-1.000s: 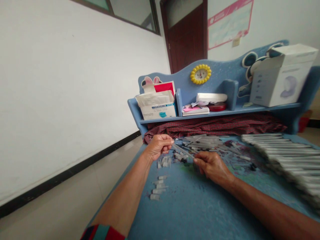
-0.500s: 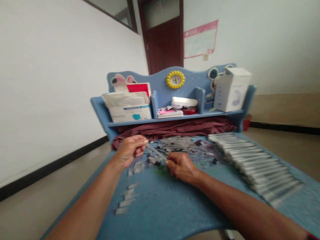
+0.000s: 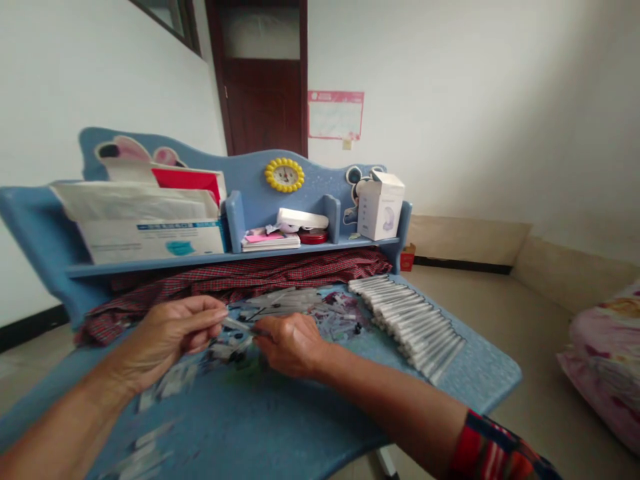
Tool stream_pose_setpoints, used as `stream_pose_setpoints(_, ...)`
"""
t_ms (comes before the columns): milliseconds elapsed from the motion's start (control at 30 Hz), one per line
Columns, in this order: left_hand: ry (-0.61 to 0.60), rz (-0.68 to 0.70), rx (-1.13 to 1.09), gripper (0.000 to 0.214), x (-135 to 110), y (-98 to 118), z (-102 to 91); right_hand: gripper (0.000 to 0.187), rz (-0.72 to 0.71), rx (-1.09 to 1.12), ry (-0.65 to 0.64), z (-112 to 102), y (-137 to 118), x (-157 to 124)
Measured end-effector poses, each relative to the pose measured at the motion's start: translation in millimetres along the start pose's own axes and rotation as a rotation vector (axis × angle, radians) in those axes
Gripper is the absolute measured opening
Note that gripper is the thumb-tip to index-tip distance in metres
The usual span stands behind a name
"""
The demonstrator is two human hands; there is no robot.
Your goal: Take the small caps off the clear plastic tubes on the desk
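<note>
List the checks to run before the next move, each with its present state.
1. Left hand pinching one end of the thin tube: ok.
2. Right hand holding the other end: ok.
3. Stacked pen-like rods apart from both hands: ok.
4. Loose parts in tidy order: not ok, jumbled.
5. Small pale pieces by the left wrist sharp enough to count: cannot tell, blurred.

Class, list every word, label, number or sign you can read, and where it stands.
None reads with certainty.
Mask box: printed characters, too blurred.
Tall white box: small print, unreadable.
Wall poster: heading, too small.
Yellow-rimmed dial: any markings, too small.
</note>
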State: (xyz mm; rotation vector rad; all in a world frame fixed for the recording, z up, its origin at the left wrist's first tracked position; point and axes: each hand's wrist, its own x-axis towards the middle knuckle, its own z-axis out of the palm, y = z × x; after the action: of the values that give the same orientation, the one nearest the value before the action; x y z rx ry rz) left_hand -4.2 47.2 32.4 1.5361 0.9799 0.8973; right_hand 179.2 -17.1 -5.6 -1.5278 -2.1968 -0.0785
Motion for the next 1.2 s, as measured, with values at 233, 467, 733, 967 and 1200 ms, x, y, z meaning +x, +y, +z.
stream_pose_setpoints(233,-0.082,0.013,0.047,0.018,-1,2,1.8,0.023,-0.09,-0.21,-0.168,-42,11,2)
stream_pose_setpoints(467,-0.09,0.011,0.146,0.022,6,-4,-3.3,0.017,-0.078,-0.44,-0.316,-121,70,-54)
stream_pose_setpoints(733,-0.091,-0.058,0.315,0.031,6,0,2.5,0.021,0.164,-0.574,-0.374,-157,148,-112)
stream_pose_setpoints(967,-0.121,-0.044,0.404,0.029,6,-4,1.6,0.021,0.168,-0.588,-0.402,-141,182,-99)
stream_pose_setpoints(1200,-0.142,-0.037,0.419,0.027,5,-4,-0.2,0.022,0.166,-0.567,-0.42,-128,197,-88)
